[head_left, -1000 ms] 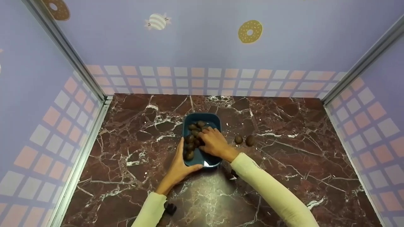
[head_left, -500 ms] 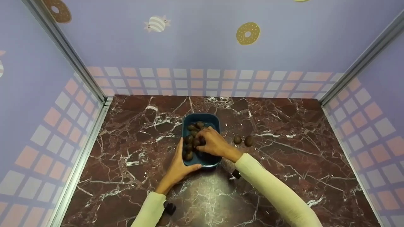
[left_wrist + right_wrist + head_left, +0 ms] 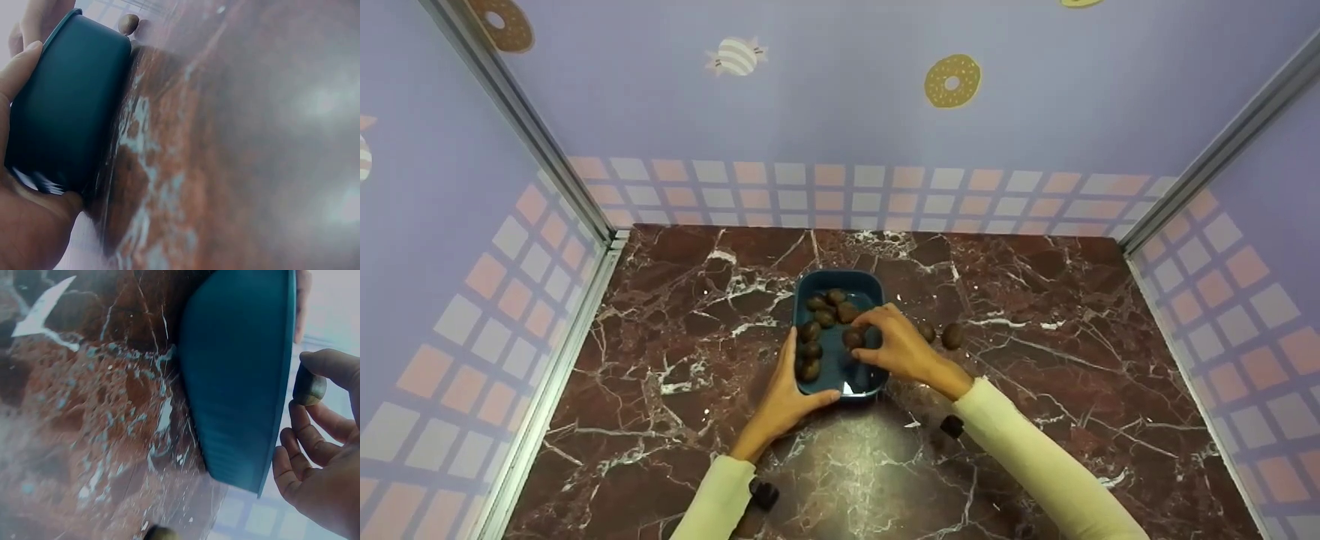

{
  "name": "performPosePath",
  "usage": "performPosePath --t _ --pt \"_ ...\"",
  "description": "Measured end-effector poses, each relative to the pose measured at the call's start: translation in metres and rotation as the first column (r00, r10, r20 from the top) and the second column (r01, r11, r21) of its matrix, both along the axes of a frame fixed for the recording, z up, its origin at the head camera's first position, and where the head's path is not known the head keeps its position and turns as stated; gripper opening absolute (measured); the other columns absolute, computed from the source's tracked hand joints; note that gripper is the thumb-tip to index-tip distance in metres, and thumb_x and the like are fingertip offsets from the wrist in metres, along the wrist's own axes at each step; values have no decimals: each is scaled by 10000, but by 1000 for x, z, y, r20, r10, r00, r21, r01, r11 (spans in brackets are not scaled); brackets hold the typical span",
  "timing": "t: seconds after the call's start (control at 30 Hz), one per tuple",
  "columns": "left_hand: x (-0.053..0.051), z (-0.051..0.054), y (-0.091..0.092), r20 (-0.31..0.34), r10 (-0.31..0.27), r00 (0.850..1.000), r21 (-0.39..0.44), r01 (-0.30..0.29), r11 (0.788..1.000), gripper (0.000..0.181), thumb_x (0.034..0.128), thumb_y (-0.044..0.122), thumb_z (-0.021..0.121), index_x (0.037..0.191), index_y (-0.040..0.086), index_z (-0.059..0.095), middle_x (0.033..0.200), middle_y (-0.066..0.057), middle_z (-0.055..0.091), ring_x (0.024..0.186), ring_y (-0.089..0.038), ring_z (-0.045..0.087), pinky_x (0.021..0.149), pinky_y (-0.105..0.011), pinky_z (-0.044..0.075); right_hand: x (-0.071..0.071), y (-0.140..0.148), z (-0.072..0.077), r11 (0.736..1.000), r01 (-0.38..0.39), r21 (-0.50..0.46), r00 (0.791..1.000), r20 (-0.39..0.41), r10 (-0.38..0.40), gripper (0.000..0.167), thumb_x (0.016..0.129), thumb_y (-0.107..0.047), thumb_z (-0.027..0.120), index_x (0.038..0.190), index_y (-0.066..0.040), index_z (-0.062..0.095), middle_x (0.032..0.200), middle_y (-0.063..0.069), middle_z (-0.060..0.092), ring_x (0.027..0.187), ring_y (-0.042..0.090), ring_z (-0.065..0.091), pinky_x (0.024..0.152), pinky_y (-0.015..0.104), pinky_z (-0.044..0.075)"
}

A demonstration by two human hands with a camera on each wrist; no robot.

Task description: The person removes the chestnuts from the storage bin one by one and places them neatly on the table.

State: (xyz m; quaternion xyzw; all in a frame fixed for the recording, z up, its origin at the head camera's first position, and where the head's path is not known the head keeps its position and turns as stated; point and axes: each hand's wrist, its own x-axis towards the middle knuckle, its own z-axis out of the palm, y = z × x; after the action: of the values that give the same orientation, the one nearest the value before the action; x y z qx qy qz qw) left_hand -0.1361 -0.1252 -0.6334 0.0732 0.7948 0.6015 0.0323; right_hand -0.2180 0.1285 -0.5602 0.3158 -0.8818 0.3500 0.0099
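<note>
A deep teal rectangular container [image 3: 844, 375] stands on the marble-patterned surface, with several small round brown-green fruits [image 3: 811, 350] inside, mostly along its left side and towards the back. My left hand [image 3: 786, 401] holds the container at its near left corner, thumb along the front end and fingers on the left side. Over the right half of the container, my right hand [image 3: 906, 345] pinches one brown fruit [image 3: 309, 385] between thumb and fingertips. In the right wrist view, that fruit is at rim height, beside the container's edge.
Two more brown fruits [image 3: 952, 336] lie on the surface right of the container, one partly hidden by the right hand. Purple patterned panels [image 3: 840, 120] enclose the back and both sides. The dark red marble surface [image 3: 675, 300] extends around the container.
My right hand has drawn a fruit away from the cluster, moving right inside the container. A gap now shows where it was. The left hand and the container have stayed put.
</note>
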Motion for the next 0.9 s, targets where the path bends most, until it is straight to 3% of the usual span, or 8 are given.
performPosePath --t 0.17,0.47,0.9 --pt "0 0 0 1 -4 1000 -5 4 1000 1397 833 388 997 1791 166 4 1841 -195 2 1682 -444 72 1310 -685 150 1 16 1 999 32 -34 999 -18 -33 394 887 -161 930 1229 -35 781 1217 120 762 1155 315 634 1021 514 538" --pt "0 2 -1 -2 -20 1000 -25 20 999 1367 875 453 953 1784 121 -12 1835 -224 -8 1685 -446 57 1307 -690 165 1 56 3 985 139 -103 990 23 -137 384 852 -114 939 1209 -58 809 1161 96 772 1109 316 615 969 485 504" --pt "-1 0 0 -29 -7 1000 -12 7 1000 1342 876 393 960 1783 102 15 1829 -236 30 1681 -439 83 1317 -664 153 -2 114 -9 944 305 -128 952 57 -300 405 831 -19 933 1196 45 772 1156 212 756 1138 414 645 1026 559 490"
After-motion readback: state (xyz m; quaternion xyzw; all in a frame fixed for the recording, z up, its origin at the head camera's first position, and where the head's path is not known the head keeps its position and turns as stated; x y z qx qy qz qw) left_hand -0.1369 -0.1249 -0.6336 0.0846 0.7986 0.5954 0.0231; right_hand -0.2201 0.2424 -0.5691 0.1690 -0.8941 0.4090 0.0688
